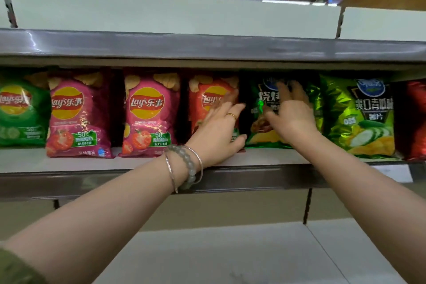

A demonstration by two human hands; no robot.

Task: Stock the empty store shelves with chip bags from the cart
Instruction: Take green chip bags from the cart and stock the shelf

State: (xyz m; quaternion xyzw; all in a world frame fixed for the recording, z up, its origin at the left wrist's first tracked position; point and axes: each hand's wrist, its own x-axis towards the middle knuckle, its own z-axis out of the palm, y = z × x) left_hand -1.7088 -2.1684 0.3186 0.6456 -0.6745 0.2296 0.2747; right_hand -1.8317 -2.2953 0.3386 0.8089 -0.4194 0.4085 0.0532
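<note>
While both arms are reaching onto the middle shelf (143,163), we are seating a dark green bag (258,129) upright in the row, back from the front edge, between the orange bag (202,104) and the bright green bag (359,117). Our right hand (294,113) is pressing flat on its face, grip spread, fingers straight. Our left hand (219,129) is lying at the bag's left edge and touching the orange bag too. Its grip is looking spread, thumb low, though blur is hiding the fingertips.

We are judging this placement nearly done. Next we are needing to let go without tipping the bag, then fetch more from the cart, which is not showing.

The shelf is carrying 7 bags in 1 row: a green bag (20,113) at the left edge, 2 pink bags (78,113), the 3 named, and a red bag (415,122) at the right edge. We are judging the top shelf (161,18) and lower shelf (230,249) to be coming next.
</note>
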